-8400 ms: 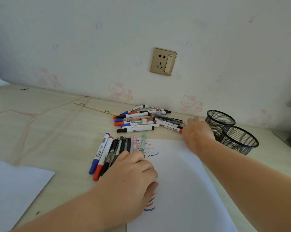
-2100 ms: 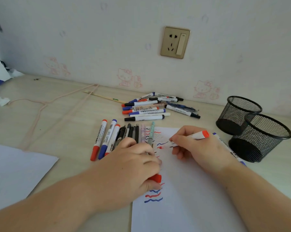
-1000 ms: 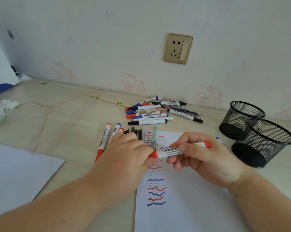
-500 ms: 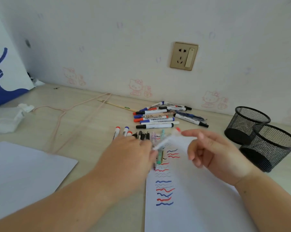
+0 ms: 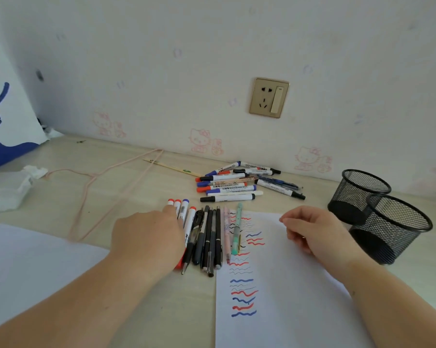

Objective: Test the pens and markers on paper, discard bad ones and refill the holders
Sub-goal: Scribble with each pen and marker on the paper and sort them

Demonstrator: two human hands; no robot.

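A white test paper (image 5: 287, 285) covered with red, blue and black squiggles lies in front of me. Along its left edge is a row of sorted pens (image 5: 209, 234): white markers with red and blue ends, several black pens, a pink pen and a teal pen (image 5: 237, 229). My left hand (image 5: 149, 237) rests flat on the markers at the row's left end, partly hiding them. Over the paper, my right hand (image 5: 312, 232) has loosely curled fingers and holds nothing. A loose pile of markers (image 5: 237, 183) lies by the wall. Two black mesh holders (image 5: 360, 194) (image 5: 392, 227) stand at the right.
A second white sheet (image 5: 31, 267) lies at the near left. A pink clothes hanger (image 5: 106, 174) and a thin stick (image 5: 171, 168) lie on the desk behind it. Crumpled tissue (image 5: 8, 187) and a white bag with a blue deer (image 5: 1, 126) sit far left.
The red-capped marker held between both hands a moment ago now lies in the row under my left hand. My right hand has let go and drawn back right.
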